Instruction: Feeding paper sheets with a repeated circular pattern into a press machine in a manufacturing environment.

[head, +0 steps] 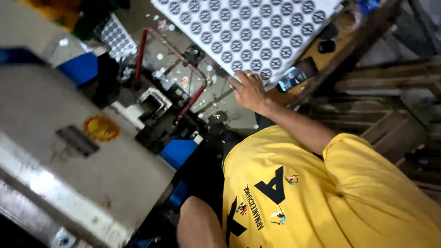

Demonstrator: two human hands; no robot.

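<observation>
The right hand [248, 92] grasps the near edge of a white sheet [248, 32] printed with round patterns, which lies on the bench [321, 59] beside a phone [297, 73]. The left hand is out of view, perhaps behind the yellow shirt [321, 197].

Matt card sheet [248, 32], rough wood bench [367, 41], dull metal housing [69, 174].
</observation>
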